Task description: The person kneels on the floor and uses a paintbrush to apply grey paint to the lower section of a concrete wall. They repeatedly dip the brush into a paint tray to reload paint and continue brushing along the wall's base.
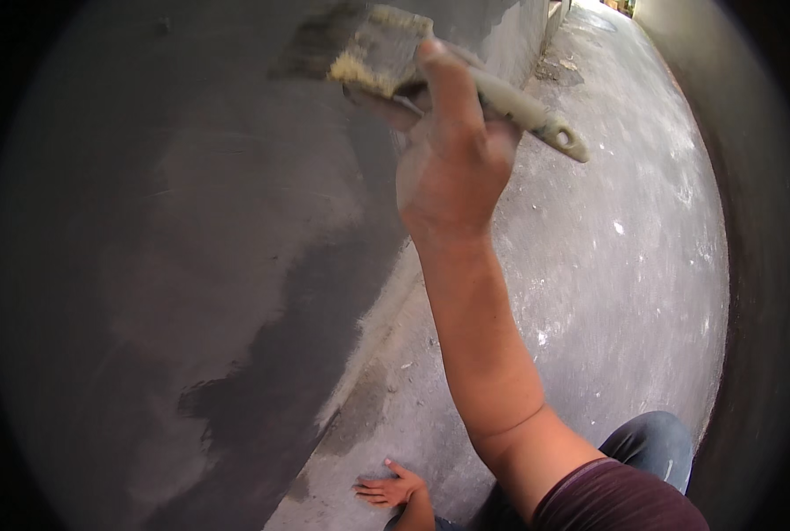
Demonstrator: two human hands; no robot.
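Note:
My right hand [457, 150] grips a wide flat paintbrush [523, 104] by its pale handle, thumb laid along it. The handle's end, with a hanging hole, points right, and the dark bristles, blurred, point left at the grey wall [235, 195]. Dried yellowish paint crusts the brush's metal band. Whether the bristle tips touch the wall, I cannot tell. Low in the picture, my left hand [390, 487] lies flat on the concrete floor with its fingers spread, close to the wall's foot. It holds nothing.
A darker, ragged-edged patch [271, 380] runs along the lower wall. The narrow grey floor [607, 239], speckled white, stretches away between this wall and a dark wall [771, 265] on the right. My bent knee in jeans [656, 442] is at lower right.

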